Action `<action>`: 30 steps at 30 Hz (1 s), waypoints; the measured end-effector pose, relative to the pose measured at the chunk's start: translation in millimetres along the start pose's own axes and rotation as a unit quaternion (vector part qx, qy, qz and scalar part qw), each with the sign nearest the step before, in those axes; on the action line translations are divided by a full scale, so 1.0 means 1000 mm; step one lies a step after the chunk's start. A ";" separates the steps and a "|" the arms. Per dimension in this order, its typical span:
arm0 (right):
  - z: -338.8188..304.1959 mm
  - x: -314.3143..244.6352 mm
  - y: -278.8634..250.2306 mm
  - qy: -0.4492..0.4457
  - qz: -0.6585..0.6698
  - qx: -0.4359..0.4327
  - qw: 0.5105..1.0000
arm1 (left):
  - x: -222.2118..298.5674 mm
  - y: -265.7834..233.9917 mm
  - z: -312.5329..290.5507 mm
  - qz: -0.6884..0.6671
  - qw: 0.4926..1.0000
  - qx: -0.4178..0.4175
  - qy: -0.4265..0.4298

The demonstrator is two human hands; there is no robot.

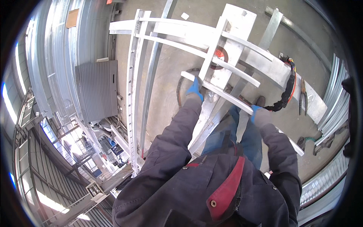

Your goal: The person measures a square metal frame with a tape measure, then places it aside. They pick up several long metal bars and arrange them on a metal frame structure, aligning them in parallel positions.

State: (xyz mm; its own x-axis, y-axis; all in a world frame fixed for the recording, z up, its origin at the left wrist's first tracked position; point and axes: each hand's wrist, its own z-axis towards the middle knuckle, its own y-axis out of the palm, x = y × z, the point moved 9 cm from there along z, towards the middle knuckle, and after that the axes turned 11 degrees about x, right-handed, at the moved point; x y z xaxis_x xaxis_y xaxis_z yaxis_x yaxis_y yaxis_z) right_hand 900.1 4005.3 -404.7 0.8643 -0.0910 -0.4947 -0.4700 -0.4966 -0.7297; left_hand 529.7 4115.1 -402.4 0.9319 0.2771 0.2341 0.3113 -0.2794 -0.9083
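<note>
A long pale metal bar (227, 94) runs slantwise before me, from near my left hand down past my right forearm. My left hand (194, 90), in a blue glove, grips it near its far-left end, where an upright metal strip (211, 51) meets it. My right hand (256, 112), also blue-gloved, is closed on the same bar farther right; the sleeve partly hides its fingers. Beyond the bar, a curved strip (181, 46) crosses under the upright strip. A wide flat metal beam (238, 22) lies beneath, with a round red-and-dark disc (220, 56) near it.
Pliers (303, 90) lie on a flat metal piece (272, 70) at right, beside a black cable bundle (285, 94) with an orange line. Slotted long rails (132, 83) stand at left near a ribbed grey panel (97, 90). Stacked metal profiles (334, 98) line the right side.
</note>
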 end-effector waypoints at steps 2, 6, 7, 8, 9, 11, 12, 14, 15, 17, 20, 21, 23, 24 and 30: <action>0.025 -0.045 0.004 -0.028 0.020 0.002 0.999 | 0.000 0.000 0.000 0.007 1.000 -0.019 -0.006; 0.069 -0.086 0.025 -0.040 0.014 -0.005 0.999 | 0.005 -0.002 0.002 -0.009 0.998 -0.048 -0.046; 0.065 -0.081 0.021 -0.055 0.032 0.023 0.998 | 0.008 -0.001 0.001 -0.034 0.996 -0.058 -0.066; 0.058 -0.073 0.012 -0.078 0.047 0.061 0.994 | 0.011 0.000 0.000 -0.063 0.992 -0.067 -0.086; 0.041 -0.056 0.005 -0.092 0.061 0.060 0.992 | 0.010 -0.003 -0.002 -0.036 0.991 -0.068 -0.110; -0.010 0.004 -0.015 -0.047 0.100 0.056 0.992 | 0.023 -0.004 -0.001 -0.022 0.994 -0.075 -0.078; -0.032 0.032 -0.022 -0.020 0.125 0.054 0.990 | 0.024 -0.005 -0.001 -0.005 0.995 -0.073 -0.071; -0.086 0.108 -0.023 0.127 0.088 -0.024 0.988 | 0.019 -0.012 0.001 0.024 0.997 -0.023 -0.067; -0.098 0.118 -0.020 0.104 0.081 -0.014 0.991 | 0.012 -0.005 0.001 0.019 0.996 -0.051 -0.067; -0.103 0.143 -0.007 0.118 0.025 -0.019 0.993 | -0.002 0.005 0.003 -0.005 0.997 -0.038 -0.071; -0.103 0.152 0.015 0.132 -0.011 -0.043 0.990 | -0.026 0.027 0.005 -0.058 0.994 -0.041 -0.089; -0.101 0.149 0.018 0.128 -0.001 -0.054 0.990 | -0.030 0.032 0.008 -0.110 0.988 -0.037 -0.098; -0.099 0.143 0.019 0.141 -0.014 -0.080 0.987 | -0.030 0.037 0.007 -0.102 0.991 -0.041 -0.080; -0.091 0.124 0.007 0.082 0.040 -0.030 0.995 | -0.027 0.036 0.006 -0.043 0.996 -0.048 -0.054; -0.022 0.036 0.003 0.005 -0.012 -0.027 1.000 | -0.002 0.009 -0.003 0.031 0.998 -0.046 -0.028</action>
State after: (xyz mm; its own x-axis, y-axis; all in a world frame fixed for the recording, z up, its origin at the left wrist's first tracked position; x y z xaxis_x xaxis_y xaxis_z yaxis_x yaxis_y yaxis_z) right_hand 933.5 3981.5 -413.8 0.8770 -0.0861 -0.4727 -0.4386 -0.5452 -0.7144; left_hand 531.4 4109.9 -409.8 0.9389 0.3070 0.1556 0.2708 -0.3799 -0.8845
